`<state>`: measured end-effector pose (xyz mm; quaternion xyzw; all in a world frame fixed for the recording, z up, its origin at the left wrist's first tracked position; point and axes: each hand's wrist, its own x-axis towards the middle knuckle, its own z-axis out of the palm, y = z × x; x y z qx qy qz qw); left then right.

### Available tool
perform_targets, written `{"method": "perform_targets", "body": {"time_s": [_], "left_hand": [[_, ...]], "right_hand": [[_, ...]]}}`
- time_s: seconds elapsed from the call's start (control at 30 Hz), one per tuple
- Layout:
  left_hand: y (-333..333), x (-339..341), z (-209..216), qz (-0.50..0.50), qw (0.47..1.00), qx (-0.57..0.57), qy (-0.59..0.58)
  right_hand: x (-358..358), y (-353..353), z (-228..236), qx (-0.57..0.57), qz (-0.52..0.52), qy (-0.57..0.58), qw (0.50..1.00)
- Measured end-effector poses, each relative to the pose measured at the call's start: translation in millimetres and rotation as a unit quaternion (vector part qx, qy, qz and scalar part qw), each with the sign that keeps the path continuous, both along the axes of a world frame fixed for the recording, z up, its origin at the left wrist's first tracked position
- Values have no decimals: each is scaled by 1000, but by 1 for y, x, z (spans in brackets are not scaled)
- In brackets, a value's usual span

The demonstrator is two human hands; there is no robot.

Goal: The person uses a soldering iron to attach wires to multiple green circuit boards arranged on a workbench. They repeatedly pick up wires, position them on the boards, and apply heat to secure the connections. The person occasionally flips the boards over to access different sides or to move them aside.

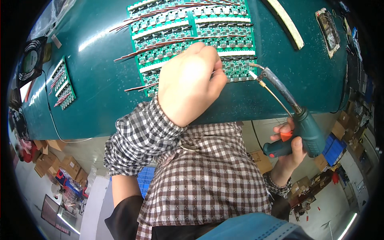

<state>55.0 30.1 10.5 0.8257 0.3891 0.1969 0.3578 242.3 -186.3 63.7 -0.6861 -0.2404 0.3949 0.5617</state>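
My left hand (190, 80) is closed over the near part of a green circuit board panel (239, 73), its fingers pinched together at the right side. Whatever they pinch is hidden. My right hand (295, 150) grips a dark green soldering gun (313, 134) by its handle, fingers beside the orange trigger (286, 136). The gun's metal barrel (280, 85) slants up and left, with its bent tip close to the panel's right edge. A thin feed tube runs alongside the barrel. Red and black wires (146, 51) lie in rows across the panel, between white connector strips.
A smaller board strip with wires (63, 86) lies on the green table (104, 80) at left, near a black fan (31, 60). A curved pale strip (285, 22) and a dirty metal-topped block (329, 34) lie at far right. Cardboard boxes (70, 168) stand on the floor.
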Motion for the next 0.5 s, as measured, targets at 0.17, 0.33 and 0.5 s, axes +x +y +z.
{"method": "perform_targets", "body": {"time_s": [0.17,0.33,0.5], "left_hand": [[1,-2,1,0,1000,-14,0],[2,-1,1,-7,1000,-20,-5],[1,-2,3,-2,1000,-16,-3]], "right_hand": [[-7,3,3,-29,10,-19,999],[-14,5,6,-55,13,-45,997],[-15,7,10,-39,32,11,999]]}}
